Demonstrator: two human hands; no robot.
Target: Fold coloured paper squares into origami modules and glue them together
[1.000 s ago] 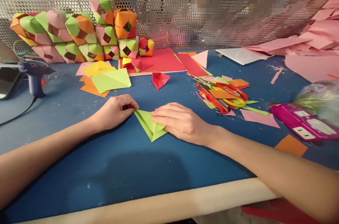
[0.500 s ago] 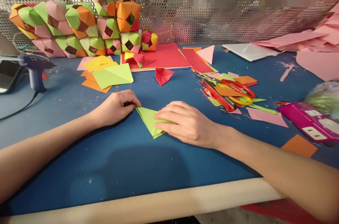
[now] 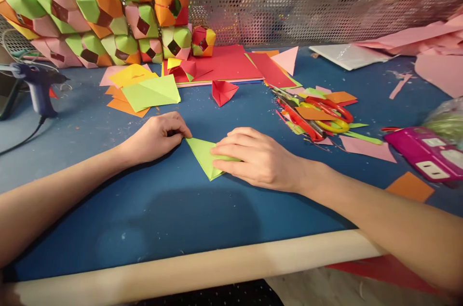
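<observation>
A light-green sheet of paper (image 3: pixel 202 154), folded into a triangle, lies on the blue table between my hands. My left hand (image 3: pixel 157 135) has thumb and forefinger closed in a pinch at the paper's upper left corner. Over the right part of the paper, the fingers of my right hand (image 3: pixel 255 157) lie flat and press it to the table; its thumb is hidden. Beyond the paper sits a small red folded paper piece (image 3: pixel 222 92), apart from both hands.
Folded paper balls (image 3: pixel 171 0) are stacked against the perforated metal screen. A glue gun (image 3: pixel 34 86) stands at left. Loose coloured sheets (image 3: pixel 152 91) lie behind my left hand. Right of centre are scissors (image 3: pixel 331 113) on scraps; farther right, a magenta power strip (image 3: pixel 423 152).
The whole view has tilted down slightly, so everything sits higher in the picture. Both hands keep about the same place on the green paper, whose folded layers look flatter.
</observation>
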